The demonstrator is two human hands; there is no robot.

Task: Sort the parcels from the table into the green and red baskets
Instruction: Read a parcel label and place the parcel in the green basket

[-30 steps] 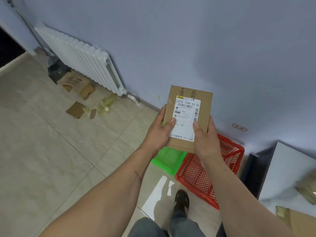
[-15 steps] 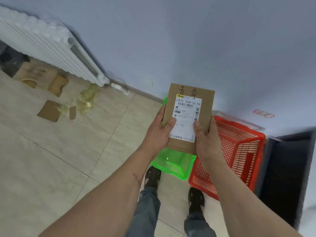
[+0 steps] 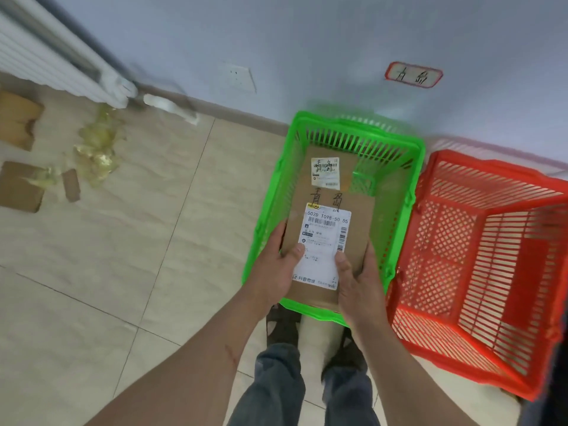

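I hold a flat brown cardboard parcel (image 3: 356, 229) with a white shipping label and handwritten characters, directly over the green basket (image 3: 396, 155). My left hand (image 3: 276, 272) grips its lower left edge, thumb on the label. My right hand (image 3: 359, 281) grips its lower right edge, thumb on top. Inside the green basket lies another brown parcel (image 3: 325, 172) with a small label. The red basket (image 3: 491, 241) stands right beside it on the floor and holds nothing that I can see.
Both baskets stand against a pale wall with a red-bordered label (image 3: 413, 74) and a socket (image 3: 236, 77). A white radiator (image 3: 46, 56) is at the upper left. Cardboard scraps (image 3: 18, 186) and crumpled tape (image 3: 98, 149) litter the tiled floor. My feet stand just before the baskets.
I have stepped up to the baskets and the view tilted down. The parcel has come down over the green basket, both hands still holding it.
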